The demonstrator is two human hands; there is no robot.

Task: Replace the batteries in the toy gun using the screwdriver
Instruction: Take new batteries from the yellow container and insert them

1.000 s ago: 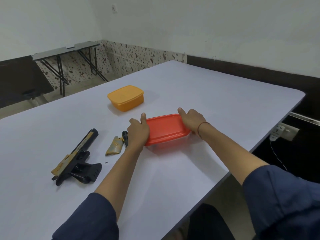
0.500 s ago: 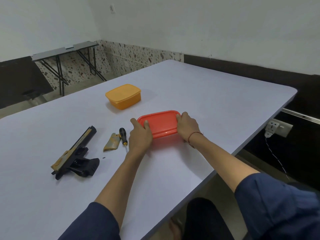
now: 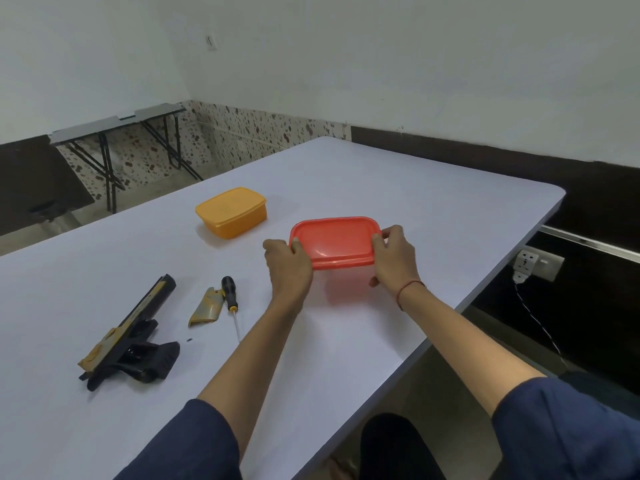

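Note:
A black and gold toy gun [image 3: 128, 334] lies on its side at the left of the white table [image 3: 346, 323]. Its detached gold cover piece [image 3: 206, 307] rests beside it, with a black-handled screwdriver [image 3: 231, 303] just to the right and a tiny dark screw [image 3: 189, 339] close by. A red lidded box [image 3: 334, 241] is held between both hands. My left hand [image 3: 289, 265] grips its left end and my right hand [image 3: 393, 259] grips its right end, thumbs on the lid. The box's contents are hidden.
A closed orange box [image 3: 231, 212] stands farther back on the table. The table's right edge runs close to my right arm. A wall socket with a plugged cable [image 3: 533, 263] sits beyond that edge. A folding table [image 3: 117, 121] stands by the far wall.
Both hands have stayed on the red box, and my right thumb has moved up onto the lid's corner. The gun, cover and screwdriver have not moved on the table.

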